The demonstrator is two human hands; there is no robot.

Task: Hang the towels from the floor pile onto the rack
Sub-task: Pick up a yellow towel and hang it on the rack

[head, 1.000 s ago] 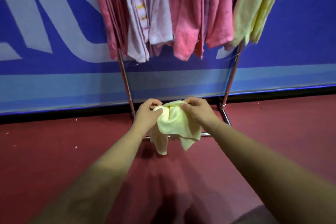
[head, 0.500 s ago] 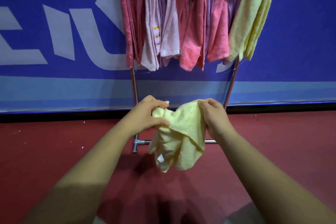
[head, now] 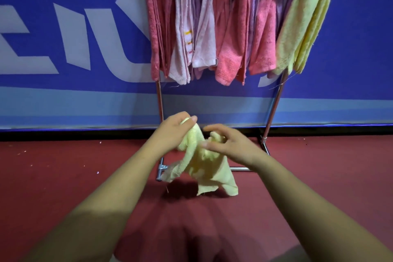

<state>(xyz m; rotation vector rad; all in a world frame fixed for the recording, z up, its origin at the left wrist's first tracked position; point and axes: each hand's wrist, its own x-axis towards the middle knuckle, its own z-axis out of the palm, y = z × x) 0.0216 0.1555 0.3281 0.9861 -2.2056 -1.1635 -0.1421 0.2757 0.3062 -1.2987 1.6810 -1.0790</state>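
Head view, L to R. Blue banner [head: 63, 27] w/ white lettering, 9–10 o'clock. My left hand [head: 174, 132]: thumb & fingers pinching top corner of yellow towel [head: 204, 166], approx. centre frame, rest hanging crumpled below my hands, over red floor [head: 63, 176]. My right hand [head: 231, 144]: fingers curled round towel's bunched edge, gripping. Rack [head: 160, 100] behind, 12 o'clock: pink hung towels [head: 229, 27]; yellow hung towels [head: 302, 17] at 1 o'clock.
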